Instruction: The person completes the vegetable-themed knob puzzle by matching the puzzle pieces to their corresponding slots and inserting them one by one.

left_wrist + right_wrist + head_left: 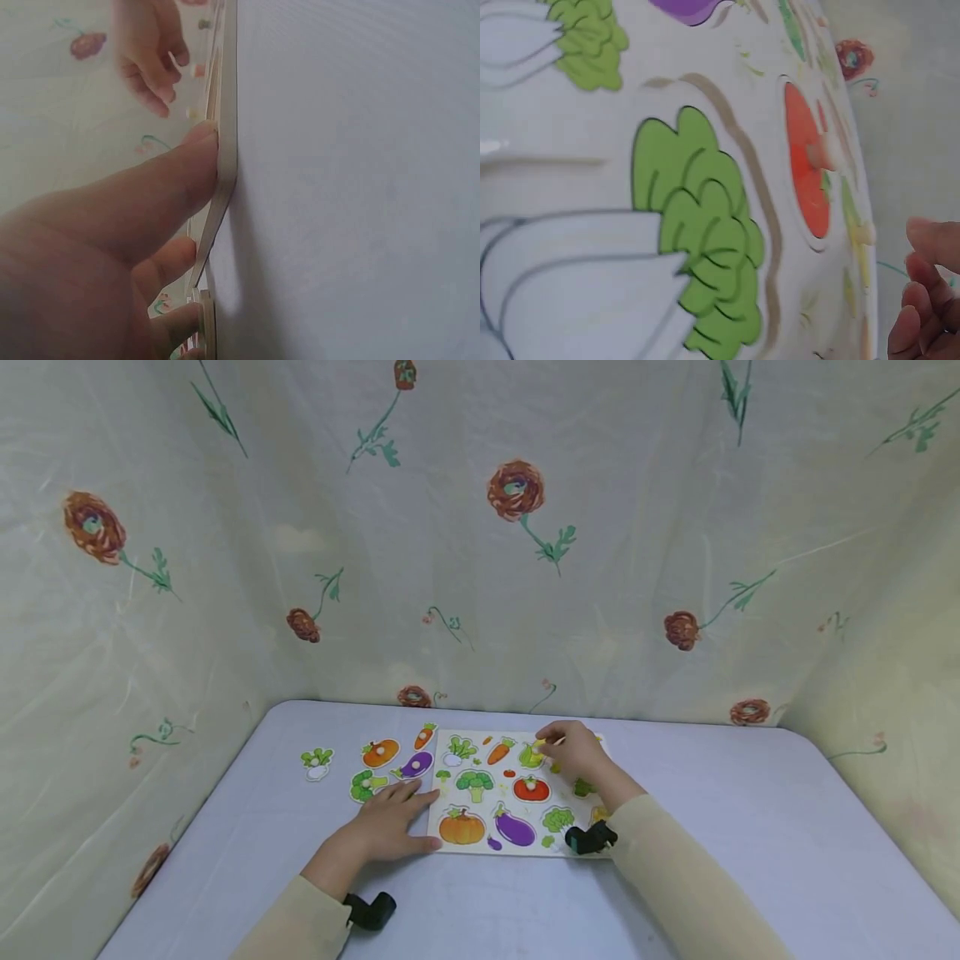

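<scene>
A white puzzle board [480, 852] printed with vegetables lies on the table. My left hand [386, 827] rests at its left side with fingers spread; in the left wrist view the thumb [165, 187] presses on the board's edge. Over the upper right of the board hovers my right hand [573, 752], near a green and yellow knobbed piece [532, 755]. Its fingers [922, 300] bend loosely, with nothing seen between them and a gap to the board. A tomato piece [531, 789] with a knob sits in the board. The broccoli piece [365, 785] lies close to my left fingers.
Left of the board lie loose knobbed pieces: a pumpkin [381, 752], a carrot [425, 736], an eggplant [416, 766] and, farther left, a white radish with green leaves [317, 763]. A flowered cloth [600, 543] hangs behind the white table [750, 827].
</scene>
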A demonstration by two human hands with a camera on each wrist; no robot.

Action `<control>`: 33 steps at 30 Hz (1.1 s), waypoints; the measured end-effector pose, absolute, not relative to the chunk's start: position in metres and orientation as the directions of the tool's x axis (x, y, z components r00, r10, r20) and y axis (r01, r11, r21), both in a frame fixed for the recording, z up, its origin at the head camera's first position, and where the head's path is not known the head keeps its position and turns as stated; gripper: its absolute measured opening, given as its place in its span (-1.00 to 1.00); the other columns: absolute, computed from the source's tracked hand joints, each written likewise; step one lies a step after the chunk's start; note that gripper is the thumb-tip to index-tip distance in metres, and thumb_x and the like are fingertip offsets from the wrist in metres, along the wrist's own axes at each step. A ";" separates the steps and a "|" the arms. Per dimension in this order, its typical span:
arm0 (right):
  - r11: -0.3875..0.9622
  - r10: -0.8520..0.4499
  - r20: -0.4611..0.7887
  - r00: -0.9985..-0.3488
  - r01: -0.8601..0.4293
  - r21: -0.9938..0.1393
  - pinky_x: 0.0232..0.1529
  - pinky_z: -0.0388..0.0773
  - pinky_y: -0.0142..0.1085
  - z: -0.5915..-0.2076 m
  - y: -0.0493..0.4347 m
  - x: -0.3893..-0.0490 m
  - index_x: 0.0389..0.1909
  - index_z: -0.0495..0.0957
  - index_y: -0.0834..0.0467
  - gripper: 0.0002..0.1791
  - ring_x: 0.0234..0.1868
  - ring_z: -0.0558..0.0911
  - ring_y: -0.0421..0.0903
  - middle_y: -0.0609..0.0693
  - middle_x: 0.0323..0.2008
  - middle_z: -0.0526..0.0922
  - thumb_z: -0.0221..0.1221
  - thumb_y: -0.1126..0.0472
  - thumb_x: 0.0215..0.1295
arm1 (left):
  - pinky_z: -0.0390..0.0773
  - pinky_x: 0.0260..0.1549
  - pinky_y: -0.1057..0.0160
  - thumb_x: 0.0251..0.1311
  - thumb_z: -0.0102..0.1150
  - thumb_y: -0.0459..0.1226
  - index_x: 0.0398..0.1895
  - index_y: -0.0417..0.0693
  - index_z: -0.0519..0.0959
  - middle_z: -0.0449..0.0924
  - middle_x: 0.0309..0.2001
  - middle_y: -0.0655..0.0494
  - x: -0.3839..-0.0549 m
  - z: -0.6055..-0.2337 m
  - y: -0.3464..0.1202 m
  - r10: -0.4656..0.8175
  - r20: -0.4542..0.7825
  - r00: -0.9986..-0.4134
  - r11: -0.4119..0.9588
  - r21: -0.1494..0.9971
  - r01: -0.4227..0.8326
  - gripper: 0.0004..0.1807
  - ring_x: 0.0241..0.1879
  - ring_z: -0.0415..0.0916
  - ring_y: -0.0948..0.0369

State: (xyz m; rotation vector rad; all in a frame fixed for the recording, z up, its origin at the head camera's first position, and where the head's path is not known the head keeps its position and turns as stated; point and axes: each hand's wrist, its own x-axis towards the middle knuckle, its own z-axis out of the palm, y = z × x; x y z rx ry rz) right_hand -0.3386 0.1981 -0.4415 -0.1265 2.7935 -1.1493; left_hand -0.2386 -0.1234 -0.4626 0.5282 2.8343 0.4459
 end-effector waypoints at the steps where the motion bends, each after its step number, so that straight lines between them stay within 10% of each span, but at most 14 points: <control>1: 0.711 -0.123 -0.077 -0.989 -0.034 -0.703 -0.18 0.54 -0.23 -0.439 0.200 -0.337 0.06 0.64 0.20 -0.74 -0.10 0.52 0.04 0.10 -0.09 0.60 0.21 0.21 0.42 | -0.05 0.40 -0.32 0.15 0.24 0.27 0.53 0.21 0.26 0.03 0.57 -0.06 -0.238 -0.461 -0.123 0.382 -0.164 -0.910 0.889 0.335 0.313 -0.10 0.53 -0.10 -0.17; 33: 0.795 -0.198 -0.152 -0.968 -0.068 -0.603 -0.10 0.57 -0.09 -0.402 0.275 -0.270 0.16 0.56 0.26 -0.59 -0.06 0.54 0.06 0.17 0.00 0.58 0.26 0.16 0.37 | -0.03 0.39 -0.35 0.14 0.28 0.25 0.52 0.23 0.27 0.02 0.58 -0.02 -0.242 -0.470 -0.122 0.350 -0.170 -0.921 0.896 0.348 0.276 -0.11 0.53 -0.12 -0.19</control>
